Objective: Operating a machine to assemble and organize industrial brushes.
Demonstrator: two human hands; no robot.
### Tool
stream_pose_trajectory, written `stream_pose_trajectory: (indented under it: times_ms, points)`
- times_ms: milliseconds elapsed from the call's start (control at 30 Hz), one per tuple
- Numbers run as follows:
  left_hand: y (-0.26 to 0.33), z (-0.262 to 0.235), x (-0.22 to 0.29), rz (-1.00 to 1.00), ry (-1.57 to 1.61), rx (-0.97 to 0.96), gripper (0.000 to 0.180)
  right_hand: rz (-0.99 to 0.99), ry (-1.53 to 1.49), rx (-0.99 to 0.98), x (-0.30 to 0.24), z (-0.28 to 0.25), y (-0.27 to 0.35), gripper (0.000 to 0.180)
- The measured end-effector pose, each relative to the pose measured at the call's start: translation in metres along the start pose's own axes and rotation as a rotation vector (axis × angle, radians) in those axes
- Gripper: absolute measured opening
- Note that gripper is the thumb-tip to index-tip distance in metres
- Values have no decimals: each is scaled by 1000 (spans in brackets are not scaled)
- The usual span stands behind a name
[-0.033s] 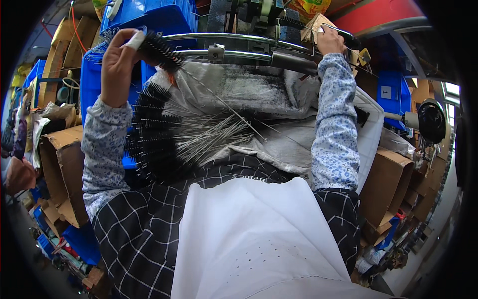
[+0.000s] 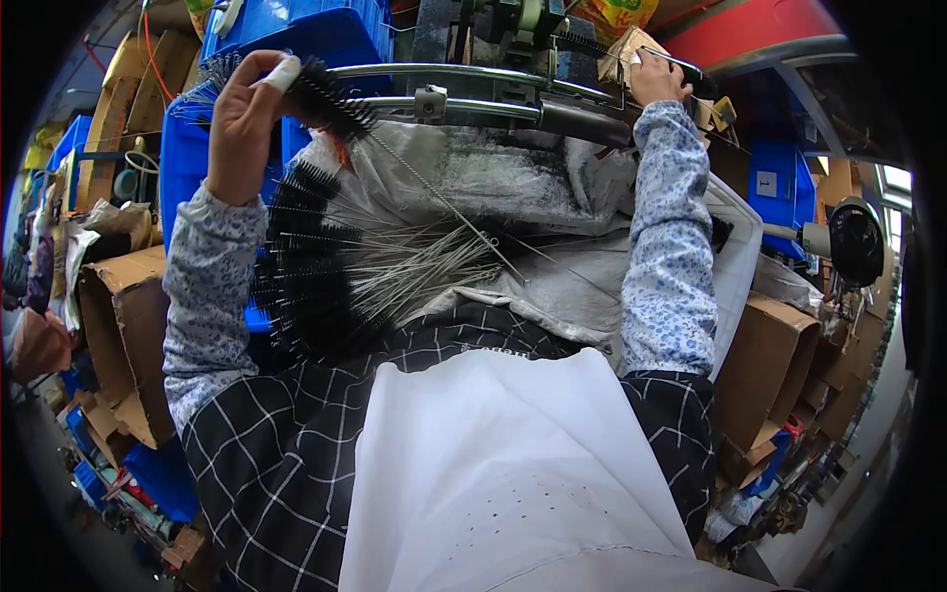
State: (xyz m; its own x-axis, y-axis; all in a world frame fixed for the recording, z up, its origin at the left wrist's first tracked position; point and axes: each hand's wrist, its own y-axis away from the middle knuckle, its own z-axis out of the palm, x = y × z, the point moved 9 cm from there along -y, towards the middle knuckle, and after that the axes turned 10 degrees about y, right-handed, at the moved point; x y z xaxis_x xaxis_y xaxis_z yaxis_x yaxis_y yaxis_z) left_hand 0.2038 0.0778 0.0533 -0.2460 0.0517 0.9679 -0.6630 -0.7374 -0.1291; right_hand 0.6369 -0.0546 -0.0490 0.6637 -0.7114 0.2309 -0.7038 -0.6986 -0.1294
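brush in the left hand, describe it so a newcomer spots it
Find the shiny rods near the top. By their left end, the left hand grips a black-bristled brush with a thin wire stem. Similar brushes lie fanned below; only this one is in that hand.

The left arm reaches up and forward in a patterned sleeve, its wrist bare. The left hand is raised, fingers curled in a pinch toward the right, a white wrap around one digit. The right arm stretches forward, farther from the left; the right hand is bent with knuckles up, its grip partly hidden.
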Motion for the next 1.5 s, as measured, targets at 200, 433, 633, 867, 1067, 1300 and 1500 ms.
stream_pose_trajectory:
  times_ms: [200,433,633,867,1067,1300,1500]
  points:
    - [-6,18,-19,-86,52,-117,15,-383,-355,-18,32,-26,21,24]
    - [-3,69,-44,-197,1,-290,15,-738,-747,-608,-59,-76,157,39]
    - [28,69,-58,-366,-238,-370,16,-658,-1147,-487,-150,-93,182,31]
    - [98,-95,-69,-542,-1039,-129,17,-154,-259,290,-50,-42,59,25]
    - [110,-114,-65,-409,-937,85,19,-172,-225,277,-58,-35,50,24]
    - [95,-111,-26,-135,-876,267,14,-170,-266,261,-55,-34,49,25]
    - [86,-108,54,335,-758,410,13,-172,-262,147,-55,-25,42,28]
